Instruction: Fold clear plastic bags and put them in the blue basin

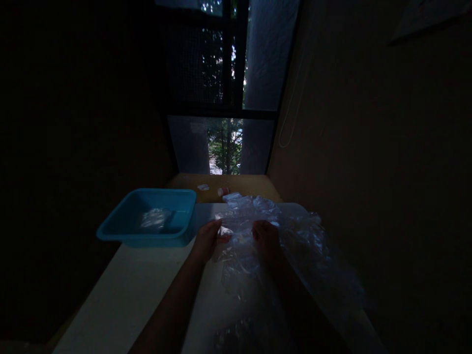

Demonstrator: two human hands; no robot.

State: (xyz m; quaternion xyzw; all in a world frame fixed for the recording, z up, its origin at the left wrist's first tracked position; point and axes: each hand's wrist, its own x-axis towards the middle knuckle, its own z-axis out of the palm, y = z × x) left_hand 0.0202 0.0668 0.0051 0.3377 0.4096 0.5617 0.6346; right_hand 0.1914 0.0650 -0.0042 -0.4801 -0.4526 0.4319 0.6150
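A heap of crumpled clear plastic [309, 236] spreads over the middle and right of the white table [110, 290]. My left hand [210, 238] pinches the left edge of a clear plastic piece [239, 226]. On its right side, the fingers of my right hand [266, 237] are closed on the same piece, which spans the gap between both hands. More loose plastic hangs or lies below them. A blue basin [180, 241] stands left of my left hand, with a crumpled clear plastic piece [157, 219] inside. The dim light hides fine detail.
Behind the table, a yellowish ledge [258, 184] below the window [224, 113] bears a small red and white object [223, 191] and a white scrap [202, 187]. Dark walls rise on both sides. A cord loop [283, 145] hangs at the right wall.
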